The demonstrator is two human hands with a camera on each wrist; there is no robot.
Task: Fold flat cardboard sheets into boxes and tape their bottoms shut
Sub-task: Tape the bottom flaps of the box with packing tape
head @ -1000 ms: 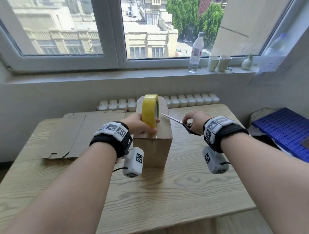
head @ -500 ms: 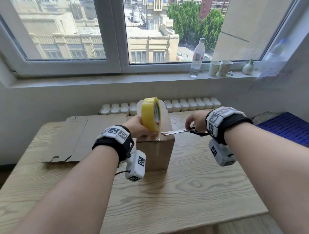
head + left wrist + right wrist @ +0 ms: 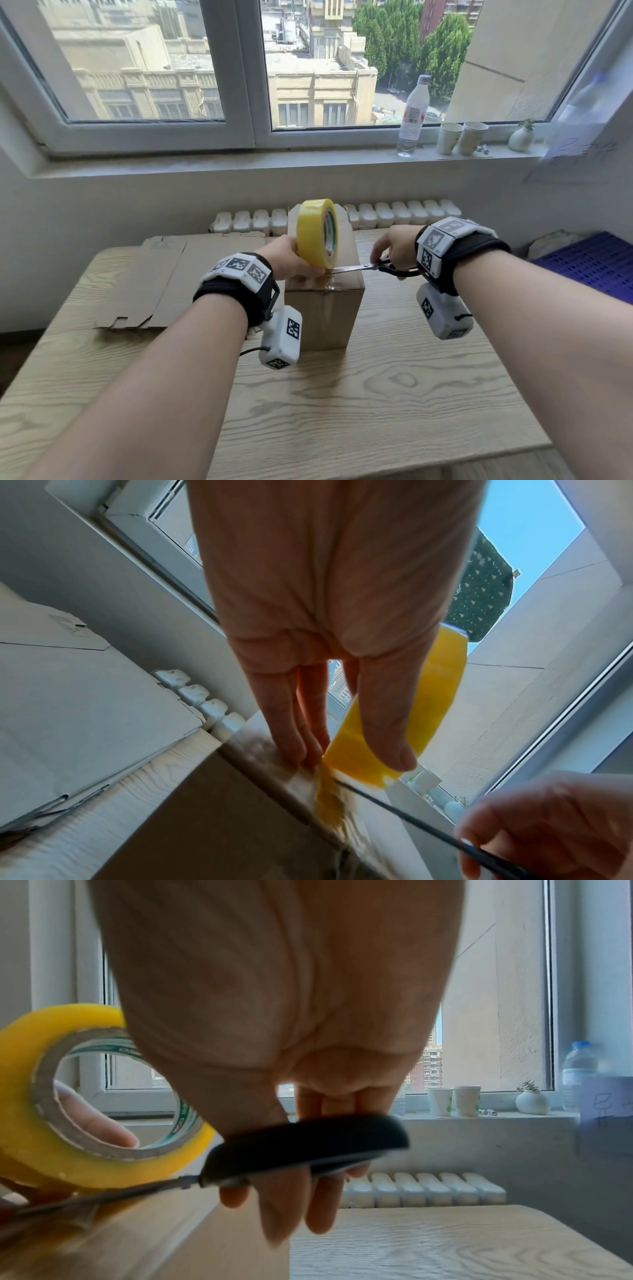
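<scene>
Scissors point(image 3: 370, 267) lower, at tape (taut)

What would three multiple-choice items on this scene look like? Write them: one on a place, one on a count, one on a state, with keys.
1. Where is the tape roll?
A. on the windowsill
B. over the box
C. on the floor

2. How many paper cups are on the sill?
A. two
B. four
C. none

3. What does the right hand hold?
A. nothing
B. a bottle
C. scissors

Answers: B, the left hand holds it upright above the box top; A, two stand side by side; C, fingers are through the black handles.
</scene>
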